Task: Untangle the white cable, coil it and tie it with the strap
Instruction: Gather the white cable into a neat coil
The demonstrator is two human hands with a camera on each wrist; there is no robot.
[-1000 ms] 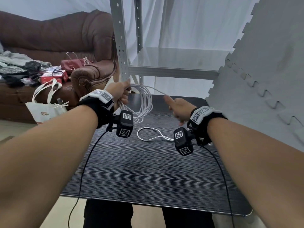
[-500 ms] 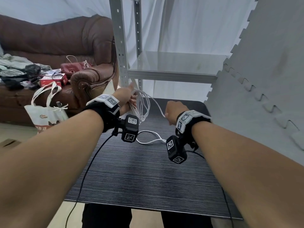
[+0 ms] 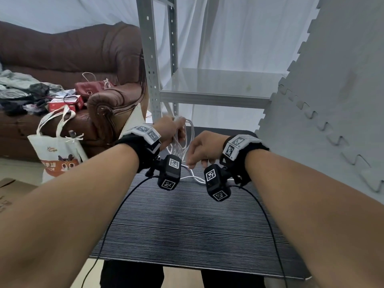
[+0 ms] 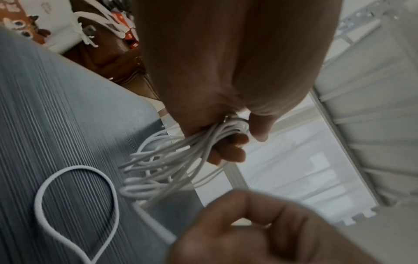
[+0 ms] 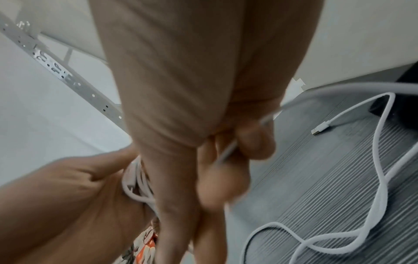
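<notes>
My left hand (image 3: pixel 172 129) grips a bundle of white cable loops (image 3: pixel 182 142) above the far edge of the dark table (image 3: pixel 187 225); the left wrist view shows the fingers curled round the white cable coil (image 4: pixel 181 160). Close beside it, my right hand (image 3: pixel 199 150) pinches a single strand of the white cable (image 5: pixel 228 150) between thumb and fingers. The loose tail (image 5: pixel 380 178) lies in a loop on the table and ends in a USB plug (image 5: pixel 321 129). I see no strap in any view.
A metal shelf unit (image 3: pixel 207 94) stands just behind the table. Grey foam mats (image 3: pixel 332 100) lean at the right. A brown sofa (image 3: pixel 62 59) with clutter and a white tote bag (image 3: pixel 58 150) stand at the left. Black camera leads (image 3: pixel 116 215) trail over the table's near edge.
My right hand has swung in from the right toward the left hand, bringing its strand to the coil. The loops hang closer together in the left hand.
</notes>
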